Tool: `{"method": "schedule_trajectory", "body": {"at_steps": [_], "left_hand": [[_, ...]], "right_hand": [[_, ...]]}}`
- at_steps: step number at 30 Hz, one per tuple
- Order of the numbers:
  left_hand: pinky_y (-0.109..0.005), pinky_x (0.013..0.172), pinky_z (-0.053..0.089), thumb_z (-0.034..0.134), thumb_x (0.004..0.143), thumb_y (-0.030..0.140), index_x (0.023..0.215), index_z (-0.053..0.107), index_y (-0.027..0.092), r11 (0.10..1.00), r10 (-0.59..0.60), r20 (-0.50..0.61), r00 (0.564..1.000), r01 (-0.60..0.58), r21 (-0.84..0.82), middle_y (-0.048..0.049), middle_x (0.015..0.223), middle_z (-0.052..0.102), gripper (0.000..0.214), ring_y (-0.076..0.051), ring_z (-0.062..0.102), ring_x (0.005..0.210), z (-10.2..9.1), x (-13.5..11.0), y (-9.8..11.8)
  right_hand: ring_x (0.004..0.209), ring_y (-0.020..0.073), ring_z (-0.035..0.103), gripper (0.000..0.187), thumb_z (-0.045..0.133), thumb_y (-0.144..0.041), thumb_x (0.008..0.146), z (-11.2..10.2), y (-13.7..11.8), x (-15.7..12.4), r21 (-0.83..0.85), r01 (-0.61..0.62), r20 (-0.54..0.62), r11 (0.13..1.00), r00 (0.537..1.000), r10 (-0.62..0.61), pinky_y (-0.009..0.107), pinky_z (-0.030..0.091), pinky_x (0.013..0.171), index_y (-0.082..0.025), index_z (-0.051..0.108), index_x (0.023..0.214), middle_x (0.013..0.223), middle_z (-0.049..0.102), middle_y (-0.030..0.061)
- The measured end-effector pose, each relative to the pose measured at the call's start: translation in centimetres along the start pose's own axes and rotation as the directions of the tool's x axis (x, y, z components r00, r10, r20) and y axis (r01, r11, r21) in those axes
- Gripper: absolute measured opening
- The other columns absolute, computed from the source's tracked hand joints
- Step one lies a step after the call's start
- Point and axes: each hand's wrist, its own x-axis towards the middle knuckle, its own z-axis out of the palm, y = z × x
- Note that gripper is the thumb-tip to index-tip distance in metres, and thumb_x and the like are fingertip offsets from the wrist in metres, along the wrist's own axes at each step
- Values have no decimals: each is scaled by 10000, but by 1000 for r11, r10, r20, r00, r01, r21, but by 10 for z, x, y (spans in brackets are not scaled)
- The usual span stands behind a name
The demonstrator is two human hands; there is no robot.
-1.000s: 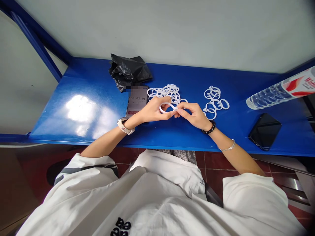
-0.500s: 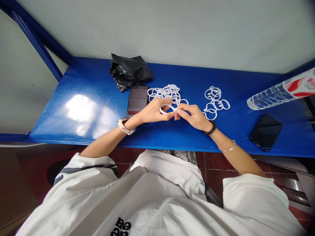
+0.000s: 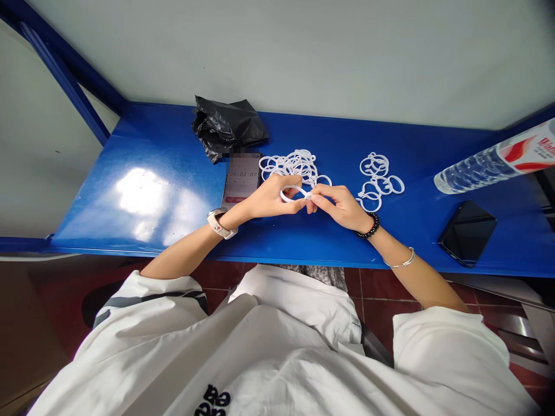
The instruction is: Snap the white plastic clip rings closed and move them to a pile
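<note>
My left hand [image 3: 271, 198] and my right hand [image 3: 340, 205] meet over the blue shelf [image 3: 156, 190], both pinching one white plastic ring [image 3: 291, 192]. The left fingers wrap the ring's left side; the right thumb and forefinger pinch its right end. Just behind my hands lies a loose pile of white rings [image 3: 291, 163]. To the right sits a smaller group of rings [image 3: 379, 179] that look linked together.
A phone with a running timer [image 3: 241, 178] lies left of the pile, with a crumpled black plastic bag [image 3: 228, 127] behind it. A dark phone [image 3: 466, 232] rests near the shelf's front edge at right. A water bottle [image 3: 494, 162] lies on its side at far right.
The ring between my fingers has been squeezed flatter. Both hands stay in almost the same place. The timer has advanced from 02:05 to 02:07.
</note>
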Motion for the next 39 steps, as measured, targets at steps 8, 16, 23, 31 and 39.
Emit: {"method": "schedule_trajectory", "body": {"at_steps": [8,16,23,31,39], "left_hand": [[-253,532,244,549,827,542,637,321,218,997,-58,26,998,59,-47,66,582,327,439,-77,267,548,2,1,0],[-241,539,226,523,836,479,637,300,212,990,-123,45,991,125,-59,59,588,309,401,-79,262,565,4,2,-1],[-241,535,215,534,820,433,627,310,210,982,-170,32,985,172,-75,59,587,304,370,-79,260,568,5,1,0],[-249,556,244,530,851,382,614,380,194,966,-235,19,972,235,-110,46,592,362,338,-86,299,579,5,4,1],[-250,560,264,552,862,404,622,414,187,961,-262,-11,965,260,-92,37,603,388,352,-93,327,584,4,5,-3]], "right_hand": [[664,132,636,405,496,-453,1056,1,3,0,61,5,-1,998,1000,-5,273,511,719,-217,641,760,734,688,-7],[647,131,611,481,501,-561,1030,5,9,0,166,-69,0,984,998,70,271,500,703,-203,609,728,711,675,4],[628,127,594,488,524,-577,1015,6,12,1,227,-99,12,969,995,98,272,488,683,-201,599,714,686,656,-3],[631,129,588,482,534,-622,995,9,17,3,321,-146,7,936,988,152,260,509,677,-211,576,745,669,654,-10],[607,125,596,475,542,-667,972,14,23,6,366,-161,-2,917,985,174,256,520,639,-216,578,826,662,642,-20]]}}
